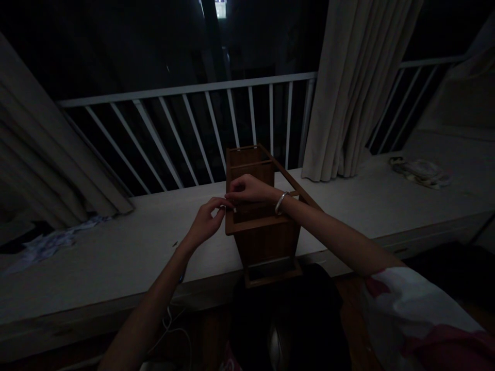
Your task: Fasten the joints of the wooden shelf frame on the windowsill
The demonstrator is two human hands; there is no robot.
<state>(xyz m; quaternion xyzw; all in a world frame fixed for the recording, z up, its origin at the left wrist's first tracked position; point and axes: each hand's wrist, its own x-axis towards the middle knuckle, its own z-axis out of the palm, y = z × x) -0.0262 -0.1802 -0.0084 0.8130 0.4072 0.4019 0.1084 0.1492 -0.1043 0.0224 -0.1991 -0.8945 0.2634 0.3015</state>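
Note:
A brown wooden open-frame box (266,237) stands on the pale ledge (116,257), reaching from the railing to the ledge's front edge. My left hand (207,221) is beside the box's left top rail, fingers pinched together on something small I cannot make out. My right hand (249,189), with a silver bangle on the wrist, rests over the same rail, fingers curled and pinching at the spot where both hands meet. The scene is dim.
A white railing (185,134) runs behind the ledge, with curtains at the left (42,159) and right (356,87). Crumpled paper scraps (50,242) lie at the far left, a bundle of cloth or cord (421,171) at the far right. A white cable (170,319) hangs below.

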